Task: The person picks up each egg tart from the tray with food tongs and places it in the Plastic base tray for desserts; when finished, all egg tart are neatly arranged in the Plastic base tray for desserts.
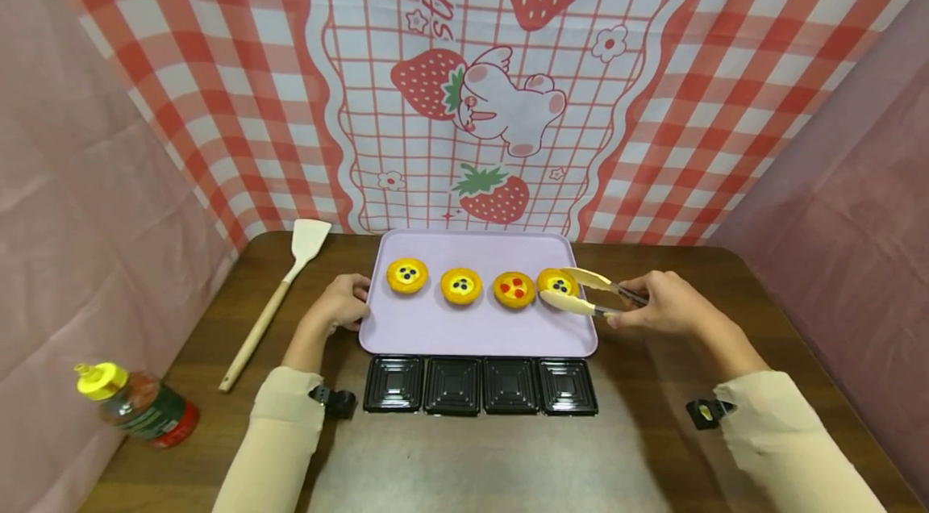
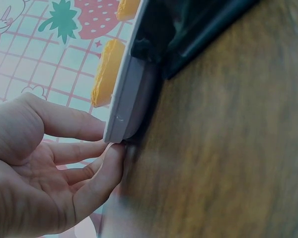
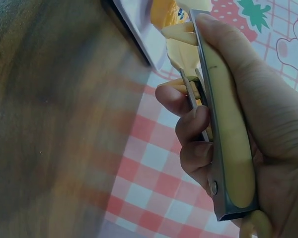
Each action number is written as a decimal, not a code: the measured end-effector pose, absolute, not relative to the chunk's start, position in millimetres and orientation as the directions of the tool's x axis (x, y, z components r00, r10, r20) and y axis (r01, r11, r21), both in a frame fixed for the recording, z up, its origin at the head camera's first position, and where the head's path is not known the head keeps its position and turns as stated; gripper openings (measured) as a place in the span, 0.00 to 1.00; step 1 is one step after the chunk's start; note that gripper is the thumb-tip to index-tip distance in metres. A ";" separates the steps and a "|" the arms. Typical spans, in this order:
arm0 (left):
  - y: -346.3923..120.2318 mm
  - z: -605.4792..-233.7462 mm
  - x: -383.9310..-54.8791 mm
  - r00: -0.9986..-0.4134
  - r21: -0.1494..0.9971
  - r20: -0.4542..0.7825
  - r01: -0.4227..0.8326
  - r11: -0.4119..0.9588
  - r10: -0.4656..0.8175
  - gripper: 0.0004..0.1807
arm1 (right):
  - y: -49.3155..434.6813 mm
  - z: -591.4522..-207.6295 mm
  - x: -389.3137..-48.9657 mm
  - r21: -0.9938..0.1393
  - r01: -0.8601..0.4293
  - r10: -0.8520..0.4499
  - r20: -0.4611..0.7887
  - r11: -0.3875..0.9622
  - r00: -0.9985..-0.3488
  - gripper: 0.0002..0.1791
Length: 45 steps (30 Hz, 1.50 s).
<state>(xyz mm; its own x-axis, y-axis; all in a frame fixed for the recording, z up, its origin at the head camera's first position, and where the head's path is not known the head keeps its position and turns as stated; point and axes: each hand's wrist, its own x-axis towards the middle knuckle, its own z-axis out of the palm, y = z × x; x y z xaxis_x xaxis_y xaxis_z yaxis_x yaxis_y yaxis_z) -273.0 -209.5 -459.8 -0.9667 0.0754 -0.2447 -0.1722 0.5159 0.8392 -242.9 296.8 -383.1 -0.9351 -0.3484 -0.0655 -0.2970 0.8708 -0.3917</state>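
Note:
My left hand (image 1: 343, 302) pinches the left rim of a lilac tray (image 1: 479, 335); the thumb and fingers meet at its edge in the left wrist view. In my right hand (image 1: 664, 303) is a pair of tongs (image 3: 231, 134) with cream tips and metal arms. Its tips straddle the rightmost egg tart (image 1: 557, 282), which has blue dots and lies on the tray. Further left on the tray sit a tart with red pieces (image 1: 514, 289) and two more blue-dotted tarts, one a middle tart (image 1: 460, 285) and one a far-left tart (image 1: 406, 276).
Several black square plastic trays (image 1: 453, 385) line the lilac tray's front edge, by a grey metallic surface (image 1: 479, 465). A spatula (image 1: 272, 307) with a wooden handle and a yellow-capped bottle (image 1: 145, 408) lie at the left. Behind hangs a strawberry-print cloth (image 1: 392, 134).

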 end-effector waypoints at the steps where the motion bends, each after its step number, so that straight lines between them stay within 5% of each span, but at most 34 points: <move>1: -209.2 -460.1 -273.4 -0.968 0.841 -0.241 -0.168 0.515 0.077 0.33 | 297.5 -381.8 -242.0 -0.393 -0.301 -0.351 -0.059 0.869 -0.935 0.24; 24: -211.8 -463.3 -273.0 -0.962 0.839 -0.259 -0.183 0.513 0.082 0.32 | 301.3 -330.3 -203.3 -0.331 -0.395 -0.399 0.059 0.857 -0.915 0.33; 45: -210.1 -460.3 -272.2 -0.964 0.842 -0.248 -0.166 0.512 0.095 0.32 | 312.1 -314.3 -140.7 -0.392 -0.476 -0.481 0.094 0.787 -0.872 0.36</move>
